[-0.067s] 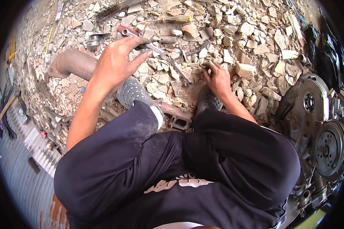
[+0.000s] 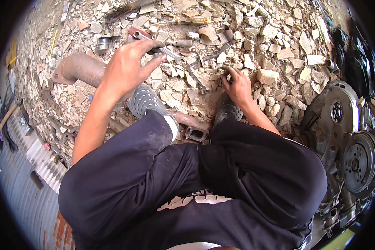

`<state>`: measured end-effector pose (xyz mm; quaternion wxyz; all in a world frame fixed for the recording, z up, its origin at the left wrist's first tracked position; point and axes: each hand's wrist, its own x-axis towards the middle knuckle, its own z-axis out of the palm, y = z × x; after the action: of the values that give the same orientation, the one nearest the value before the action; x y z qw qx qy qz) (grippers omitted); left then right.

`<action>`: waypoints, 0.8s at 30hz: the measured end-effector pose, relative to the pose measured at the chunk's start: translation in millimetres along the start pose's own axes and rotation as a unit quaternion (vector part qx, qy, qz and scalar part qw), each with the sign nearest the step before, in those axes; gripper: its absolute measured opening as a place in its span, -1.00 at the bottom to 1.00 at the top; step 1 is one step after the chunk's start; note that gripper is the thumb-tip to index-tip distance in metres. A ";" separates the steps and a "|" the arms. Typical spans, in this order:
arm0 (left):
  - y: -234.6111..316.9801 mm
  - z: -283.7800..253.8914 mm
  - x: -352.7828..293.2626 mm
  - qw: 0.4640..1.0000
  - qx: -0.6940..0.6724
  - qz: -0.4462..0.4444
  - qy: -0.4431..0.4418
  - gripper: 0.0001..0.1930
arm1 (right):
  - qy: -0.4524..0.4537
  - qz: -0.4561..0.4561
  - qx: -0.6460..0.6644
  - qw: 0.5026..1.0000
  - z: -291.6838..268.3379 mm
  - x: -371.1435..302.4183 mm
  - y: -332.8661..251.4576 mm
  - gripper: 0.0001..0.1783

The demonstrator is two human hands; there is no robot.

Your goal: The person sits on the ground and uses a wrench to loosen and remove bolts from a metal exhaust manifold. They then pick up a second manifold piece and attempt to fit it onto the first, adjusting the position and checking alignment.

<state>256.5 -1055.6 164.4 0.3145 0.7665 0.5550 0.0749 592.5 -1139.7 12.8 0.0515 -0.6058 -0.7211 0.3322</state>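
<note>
My left hand (image 2: 127,64) is over the rubble with its thumb and fingers apart, its fingertips at the near end of a metal wrench (image 2: 170,52). A second wrench-like steel tool (image 2: 196,78) lies on the stones, reaching toward my right foot. My right hand (image 2: 238,87) hangs by my right knee, index finger and thumb apart, with nothing seen between them. A rusty flanged exhaust pipe (image 2: 82,70) runs behind my left wrist. Between my feet lies a rusty part with a rectangular flange (image 2: 197,134).
Beyond my hands lie a screwdriver (image 2: 193,21) with a yellow handle, a tube-shaped socket (image 2: 141,36) and a round metal part (image 2: 106,43). A large engine block (image 2: 341,125) stands at right. Corrugated metal sheet (image 2: 21,183) covers the left side. Broken stones (image 2: 275,77) cover the ground.
</note>
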 end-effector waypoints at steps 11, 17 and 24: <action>-0.1 1.1 -1.4 1.000 0.002 0.002 0.000 -0.67 | -0.038 -0.041 0.000 0.998 10.0 -17.1 -0.3 -0.57; -2.7 4.3 -3.3 1.000 0.017 -0.001 0.009 -0.67 | -0.012 -0.034 -0.021 0.999 2.9 -13.2 0.0 -0.60; 1.5 0.3 0.1 1.000 -0.021 -0.003 0.010 -0.69 | -0.017 -0.057 0.047 0.997 6.5 -4.1 -1.3 -0.63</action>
<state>257.9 -1055.9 165.0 0.3253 0.7575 0.5583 0.0930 589.3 -1146.2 9.8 0.0865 -0.5548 -0.7389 0.3726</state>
